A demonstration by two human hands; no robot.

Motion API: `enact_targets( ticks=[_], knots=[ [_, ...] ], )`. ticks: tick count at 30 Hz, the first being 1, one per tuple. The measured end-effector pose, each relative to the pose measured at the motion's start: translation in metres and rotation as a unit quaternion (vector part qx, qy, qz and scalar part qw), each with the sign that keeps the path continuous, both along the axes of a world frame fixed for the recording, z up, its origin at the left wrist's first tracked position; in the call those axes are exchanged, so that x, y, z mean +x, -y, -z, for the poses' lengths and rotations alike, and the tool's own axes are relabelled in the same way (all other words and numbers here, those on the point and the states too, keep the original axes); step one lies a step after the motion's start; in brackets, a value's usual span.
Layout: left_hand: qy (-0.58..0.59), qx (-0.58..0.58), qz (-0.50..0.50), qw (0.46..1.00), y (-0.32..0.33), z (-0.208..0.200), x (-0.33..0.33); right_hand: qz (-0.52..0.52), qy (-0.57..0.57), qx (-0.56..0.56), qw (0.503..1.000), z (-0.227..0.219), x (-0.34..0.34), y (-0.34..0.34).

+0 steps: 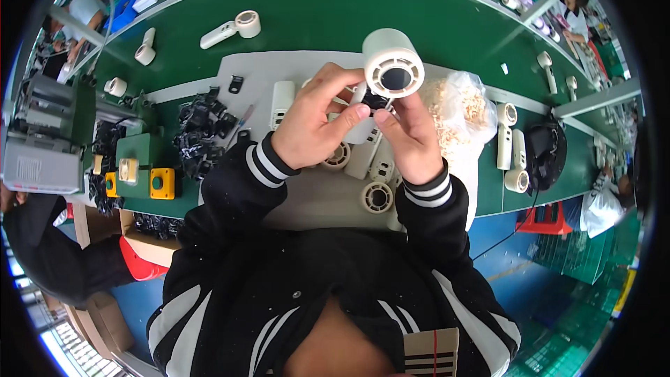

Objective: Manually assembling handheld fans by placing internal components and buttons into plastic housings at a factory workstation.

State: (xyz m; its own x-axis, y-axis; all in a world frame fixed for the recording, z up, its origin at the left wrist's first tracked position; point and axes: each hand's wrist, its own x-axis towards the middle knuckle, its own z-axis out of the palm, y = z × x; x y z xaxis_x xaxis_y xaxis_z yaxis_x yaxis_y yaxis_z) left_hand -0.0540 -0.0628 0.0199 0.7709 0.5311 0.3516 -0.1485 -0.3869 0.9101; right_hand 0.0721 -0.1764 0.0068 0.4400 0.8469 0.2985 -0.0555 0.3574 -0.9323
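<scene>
Both of my hands hold a white handheld fan (387, 45) up over the table, its round slotted head tilted away from me. My left hand (314, 126) has its fingers bent around the left side, near the joint of head and handle. From the right, my right hand (413, 141) grips it, fingers partly hidden behind. Both thumbs press beside a small black part (377, 101) below the head. Beneath my hands lie several white fan parts (377, 197) and a white handle piece (282, 103) on a grey mat (307, 202).
Black plastic parts (202, 126) are heaped to the left, near a green machine (134, 160) with a yellow button box (162, 183). A clear bag (466, 105) of small beige pieces stands right, beside white fans (505, 136) and a black bag (546, 153). Co-workers sit around.
</scene>
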Motion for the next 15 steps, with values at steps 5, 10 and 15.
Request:
enact_targets(
  ticks=[5,10,15],
  knots=[
    [-0.030,0.052,-0.014,0.998,0.002,-0.001,0.024,0.043,0.065,-0.031,0.997,0.012,0.022,0.000],
    [-0.035,0.049,0.022,0.998,-0.006,-0.007,0.040,0.042,0.038,-0.029,0.998,0.011,0.044,-0.006],
    [-0.027,0.029,0.071,0.997,-0.010,-0.004,0.052,0.028,-0.018,0.013,0.999,0.013,0.051,-0.017]
  ],
)
